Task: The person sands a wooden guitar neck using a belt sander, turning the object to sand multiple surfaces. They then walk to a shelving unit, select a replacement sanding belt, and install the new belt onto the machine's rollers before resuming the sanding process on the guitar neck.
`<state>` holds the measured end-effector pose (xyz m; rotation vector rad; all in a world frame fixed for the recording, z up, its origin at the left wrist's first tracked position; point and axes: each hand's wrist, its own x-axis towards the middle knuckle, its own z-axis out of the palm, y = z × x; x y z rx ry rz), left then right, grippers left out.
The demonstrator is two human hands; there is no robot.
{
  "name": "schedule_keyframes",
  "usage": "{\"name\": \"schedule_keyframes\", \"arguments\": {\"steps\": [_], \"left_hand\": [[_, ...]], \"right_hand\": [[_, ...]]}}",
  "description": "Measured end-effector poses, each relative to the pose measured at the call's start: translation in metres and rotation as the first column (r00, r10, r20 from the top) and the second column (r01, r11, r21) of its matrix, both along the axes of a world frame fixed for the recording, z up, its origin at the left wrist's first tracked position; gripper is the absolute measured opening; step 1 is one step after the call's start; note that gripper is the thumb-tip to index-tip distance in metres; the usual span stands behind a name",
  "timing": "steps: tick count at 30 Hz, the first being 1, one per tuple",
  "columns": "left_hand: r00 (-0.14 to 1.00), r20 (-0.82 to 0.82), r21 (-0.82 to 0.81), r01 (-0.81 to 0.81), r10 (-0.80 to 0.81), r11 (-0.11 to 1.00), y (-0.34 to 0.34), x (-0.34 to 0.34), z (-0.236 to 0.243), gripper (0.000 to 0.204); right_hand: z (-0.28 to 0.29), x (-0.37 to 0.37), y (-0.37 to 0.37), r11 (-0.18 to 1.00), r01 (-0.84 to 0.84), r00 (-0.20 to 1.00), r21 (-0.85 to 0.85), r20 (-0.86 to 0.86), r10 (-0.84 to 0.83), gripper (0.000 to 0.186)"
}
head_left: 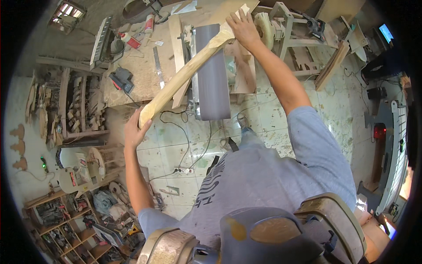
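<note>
A long, curved piece of pale carved wood (184,72) lies slantwise across the belt sander (214,90). Its near left end is in my left hand (135,127), fingers closed around it. At the far end, beyond the sander, my right hand (243,30) grips the wood from above. The middle of the wood passes over the upper part of the dark sanding belt; whether it touches the belt I cannot tell. Whether the belt is running does not show either.
A dusty workbench (136,81) left of the sander bears a power tool (121,79), a metal ruler (158,66) and red-and-white bottles (130,40). Cables (187,141) and a power strip (183,170) lie on the tiled floor. A wooden frame (288,37) stands at the right.
</note>
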<state>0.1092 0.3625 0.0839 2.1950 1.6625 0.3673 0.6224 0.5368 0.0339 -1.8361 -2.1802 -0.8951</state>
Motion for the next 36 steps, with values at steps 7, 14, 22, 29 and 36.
{"name": "schedule_keyframes", "arguments": {"steps": [7,14,22,29,36], "left_hand": [[0.999,-0.028,-0.035,-0.041,0.04,0.999,-0.027,-0.025,0.007,0.067],[0.999,0.034,-0.065,-0.032,0.035,0.997,-0.047,-0.031,0.016,0.065],[1.0,-0.015,-0.054,-0.026,0.025,0.998,-0.055,-0.036,0.017,0.065],[1.0,-0.022,-0.046,0.0,-0.001,0.999,-0.055,-0.032,0.021,0.064],[1.0,0.019,-0.037,0.021,-0.021,0.999,-0.055,-0.023,0.019,0.066]], "right_hand": [[-0.002,-0.031,-0.015,1.0,-0.002,1.0,0.021,-0.002,0.002,0.048],[-0.002,-0.046,-0.03,0.999,-0.016,1.0,0.052,0.002,0.016,0.044],[-0.006,-0.047,-0.037,0.998,-0.004,1.0,0.064,0.0,0.004,0.047],[-0.003,-0.044,-0.043,1.0,0.019,1.0,0.008,0.013,-0.019,0.044],[-0.008,-0.03,-0.04,0.999,0.012,1.0,0.041,0.006,-0.012,0.043]]}}
